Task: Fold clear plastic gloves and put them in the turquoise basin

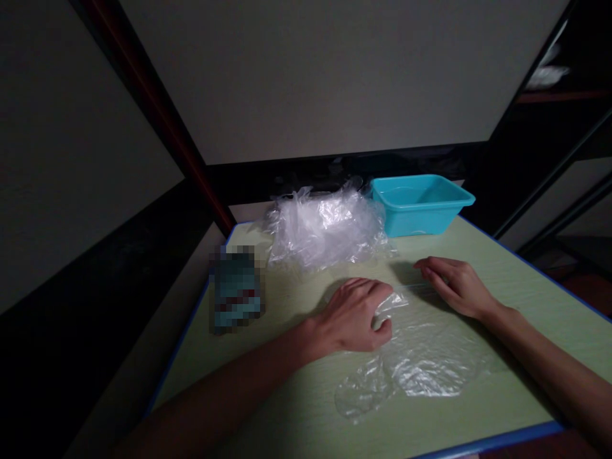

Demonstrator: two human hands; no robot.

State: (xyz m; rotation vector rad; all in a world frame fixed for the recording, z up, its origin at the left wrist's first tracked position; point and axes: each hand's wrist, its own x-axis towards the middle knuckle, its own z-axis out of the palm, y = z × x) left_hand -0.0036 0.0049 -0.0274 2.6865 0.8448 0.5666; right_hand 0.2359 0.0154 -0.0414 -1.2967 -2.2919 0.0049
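A thin, clear, crumpled plastic piece (430, 363) lies on the pale green table, with a rounded lobe at its near left end; whether it is a disposable glove or a bag I cannot tell. My left hand (356, 315) rests on its far left part, palm down, thumb spread from the bent fingers; the film shows in the gap between. Just above the table, right of the film's far end, is my right hand (452, 284). Its fingers are curled together, thumb against them, tips pointing left. Any clear film in that pinch is too faint to make out.
A heap of clear plastic pieces (329, 226) lies at the back of the table (282, 395). Right of it stands a turquoise basin (421, 220). A blurred-out greenish packet (236, 290) sits near the left edge. Pale panels (310, 76) rise behind the table.
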